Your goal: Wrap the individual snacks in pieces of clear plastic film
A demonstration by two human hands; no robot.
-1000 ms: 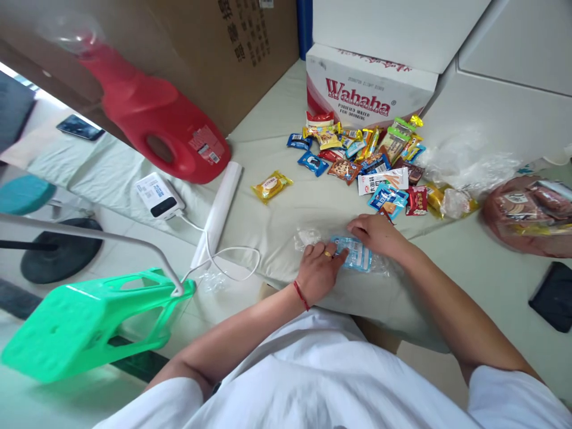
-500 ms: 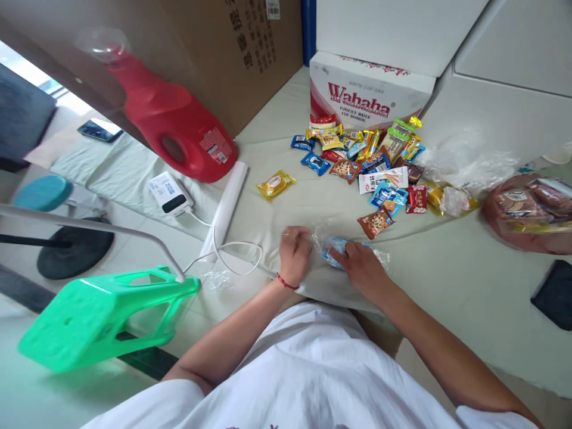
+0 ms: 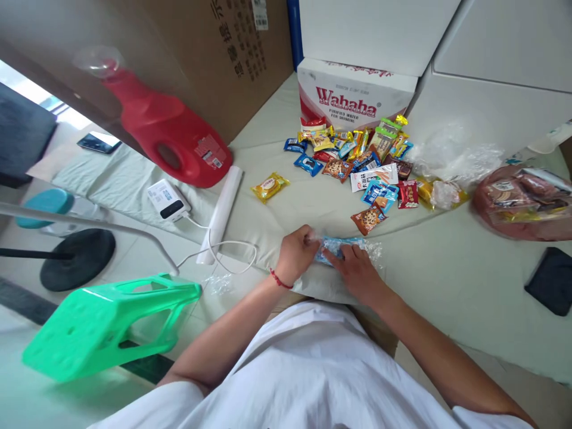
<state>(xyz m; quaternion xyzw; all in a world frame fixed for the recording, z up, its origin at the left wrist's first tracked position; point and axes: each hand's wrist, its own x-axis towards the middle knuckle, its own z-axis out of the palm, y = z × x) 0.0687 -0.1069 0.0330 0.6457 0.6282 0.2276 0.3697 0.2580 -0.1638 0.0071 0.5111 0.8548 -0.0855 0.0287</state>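
A blue snack packet (image 3: 342, 243) with clear plastic around it lies at the near edge of the cloth-covered table. My left hand (image 3: 295, 255) is closed, its fingertips pinching the clear plastic bag at the packet's left end. Across the packet rests my right hand (image 3: 361, 269), thumb and fingers gripping it from the near side. Crinkled clear plastic (image 3: 374, 251) sticks out beyond the right hand. Just behind the packet lies a brown cookie packet (image 3: 369, 219). My fingers partly hide the blue packet's print.
A pile of wrapped snacks (image 3: 339, 149) lies before the Wahaba carton (image 3: 353, 95). A yellow snack packet (image 3: 270, 187) lies apart on the left. Farther left are a red jug (image 3: 179, 140), a white power bank (image 3: 167, 199) with a cable and a green stool (image 3: 107, 325). A filled bowl (image 3: 485, 205) is on the right.
My left hand has moved right to the packet's left end and now pinches the plastic there. More of the blue packet shows between my hands. The view has shifted slightly.
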